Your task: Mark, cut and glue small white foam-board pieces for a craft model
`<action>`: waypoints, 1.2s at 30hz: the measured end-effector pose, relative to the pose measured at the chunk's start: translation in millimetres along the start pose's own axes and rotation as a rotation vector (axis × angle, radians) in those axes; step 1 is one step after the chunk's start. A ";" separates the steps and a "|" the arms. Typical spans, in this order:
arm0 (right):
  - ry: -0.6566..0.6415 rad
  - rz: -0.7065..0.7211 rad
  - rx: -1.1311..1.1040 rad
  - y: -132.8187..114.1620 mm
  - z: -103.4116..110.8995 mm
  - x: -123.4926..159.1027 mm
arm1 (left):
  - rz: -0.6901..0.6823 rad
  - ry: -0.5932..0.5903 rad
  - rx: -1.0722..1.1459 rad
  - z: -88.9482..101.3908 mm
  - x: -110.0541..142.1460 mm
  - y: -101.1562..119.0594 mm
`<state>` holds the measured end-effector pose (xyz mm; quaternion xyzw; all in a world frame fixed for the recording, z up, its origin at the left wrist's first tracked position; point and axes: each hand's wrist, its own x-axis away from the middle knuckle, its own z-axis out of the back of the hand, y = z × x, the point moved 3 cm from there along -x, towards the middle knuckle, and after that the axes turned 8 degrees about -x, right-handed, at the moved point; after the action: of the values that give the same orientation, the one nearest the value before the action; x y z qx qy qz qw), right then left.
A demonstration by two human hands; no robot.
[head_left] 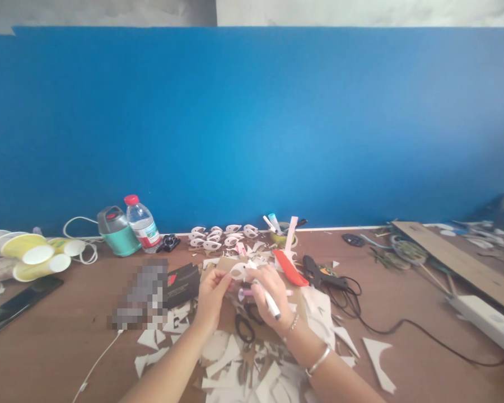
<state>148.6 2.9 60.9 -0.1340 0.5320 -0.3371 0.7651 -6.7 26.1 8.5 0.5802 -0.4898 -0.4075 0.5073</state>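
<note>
My left hand [212,295] pinches a small white leaf-shaped cut-out [237,272] with a dark spot on it. In my right hand [273,288] is a white marker pen [272,307], its back end pointing down toward me and its front close to the cut-out. Whether the tip touches the surface is hidden by my fingers. Under the hands lie a purple-and-white pen [247,292] and black-handled scissors [245,329], among white scraps [231,352]. Similar white cut-outs [212,245] with dark spots stand in rows by the wall.
A black glue gun [319,272] with a trailing cord lies to the right, beside a red piece [292,268]. Pens stand in a yellow-green cup [282,239]. To the left are a water bottle [143,226], a teal container [120,238] and paper cups [31,249]. A power strip [487,322] is far right.
</note>
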 end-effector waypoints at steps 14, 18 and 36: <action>0.015 -0.196 -0.143 -5.5 -2.2 -2.5 | 0.000 0.013 -0.033 -0.6 1.9 4.3; 0.005 -0.204 -0.150 -2.4 -4.8 -1.8 | 0.004 0.005 -0.037 -0.7 2.4 4.7; 0.057 -0.130 -0.015 12.3 -14.9 3.8 | -0.012 -0.014 -0.038 -0.1 1.9 3.4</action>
<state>140.5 11.8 45.3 -0.1642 0.5462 -0.3856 0.7253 -6.8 24.2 11.9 0.5705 -0.4821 -0.4237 0.5124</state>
